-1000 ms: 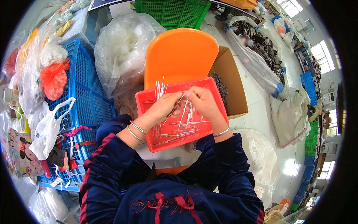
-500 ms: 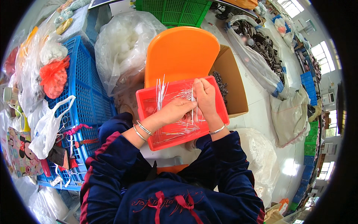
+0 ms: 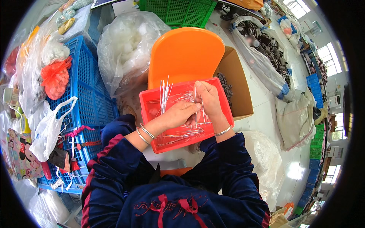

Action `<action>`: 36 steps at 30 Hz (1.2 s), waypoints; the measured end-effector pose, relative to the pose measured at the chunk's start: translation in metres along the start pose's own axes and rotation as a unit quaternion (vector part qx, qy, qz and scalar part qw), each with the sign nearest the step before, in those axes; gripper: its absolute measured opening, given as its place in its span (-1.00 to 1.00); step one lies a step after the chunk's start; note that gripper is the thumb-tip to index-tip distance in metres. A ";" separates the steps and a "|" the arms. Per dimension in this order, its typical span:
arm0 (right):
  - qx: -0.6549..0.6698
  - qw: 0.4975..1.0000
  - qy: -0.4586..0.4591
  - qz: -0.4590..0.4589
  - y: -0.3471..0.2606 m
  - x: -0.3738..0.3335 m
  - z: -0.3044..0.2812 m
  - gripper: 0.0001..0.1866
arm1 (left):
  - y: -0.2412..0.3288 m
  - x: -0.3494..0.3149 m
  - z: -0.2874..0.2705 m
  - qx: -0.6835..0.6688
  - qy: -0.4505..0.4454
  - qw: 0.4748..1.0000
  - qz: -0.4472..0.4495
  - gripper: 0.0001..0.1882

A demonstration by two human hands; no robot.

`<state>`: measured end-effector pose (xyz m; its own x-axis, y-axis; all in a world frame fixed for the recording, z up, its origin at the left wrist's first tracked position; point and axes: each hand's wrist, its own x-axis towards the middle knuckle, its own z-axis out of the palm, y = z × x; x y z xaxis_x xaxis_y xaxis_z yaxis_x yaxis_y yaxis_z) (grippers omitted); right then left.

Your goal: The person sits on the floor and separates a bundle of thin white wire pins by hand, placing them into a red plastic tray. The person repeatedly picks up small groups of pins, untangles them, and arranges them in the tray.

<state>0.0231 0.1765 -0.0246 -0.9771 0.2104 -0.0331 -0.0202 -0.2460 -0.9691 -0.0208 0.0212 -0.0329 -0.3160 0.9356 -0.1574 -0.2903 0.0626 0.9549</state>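
Note:
My left hand (image 3: 183,114) is closed, thumb and fingers pinching a few thin white wires (image 3: 196,99) above the red tray (image 3: 146,104). Right beside it, my right hand (image 3: 209,99) is also closed around thin wires, whose ends show above and below its fingers. The two hands almost touch, and exactly how the wires pass between them is partly hidden. A bundle of similar wires (image 3: 164,95) stretches across the tray's left part and passes under my left wrist. More loose wires (image 3: 184,133) lie scattered on the tray bottom.
Beyond the tray is an orange chair (image 3: 186,53), with a cardboard box (image 3: 237,87) to its right. Blue crates (image 3: 89,83) hung with bags stand on the left. A clear bag of white stuffing (image 3: 125,49) sits at the far left, near a green crate (image 3: 176,13).
My right hand has shifted and turned slightly, and the wires at its fingers are now spread further apart. My left hand stays nearly in place, still pinching.

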 end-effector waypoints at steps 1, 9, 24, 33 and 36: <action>-0.008 1.000 0.013 -0.008 -0.001 0.000 0.002 -0.64 | 0.003 -0.001 0.001 0.001 0.007 1.000 0.004 -0.50; -0.126 0.980 0.135 -0.074 -0.003 0.001 0.012 -0.58 | 0.003 -0.004 0.011 0.039 0.092 0.993 0.061 -0.47; -0.117 0.975 0.165 -0.096 0.002 0.008 0.008 -0.55 | 0.000 -0.008 0.017 0.029 0.030 0.998 0.050 -0.48; -0.235 0.946 0.191 -0.116 -0.003 0.003 0.011 -0.56 | 0.003 0.000 -0.001 -0.088 0.077 0.993 -0.005 -0.68; -0.253 0.944 0.174 -0.121 0.004 0.004 0.006 -0.57 | 0.006 0.000 0.001 -0.115 0.079 0.990 -0.015 -0.71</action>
<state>0.0176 0.1708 -0.0270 -0.8259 0.5227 0.2113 -0.0439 0.3139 -0.9484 -0.0220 0.0217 -0.0269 -0.4356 0.8676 -0.2397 -0.4947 -0.0083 0.8690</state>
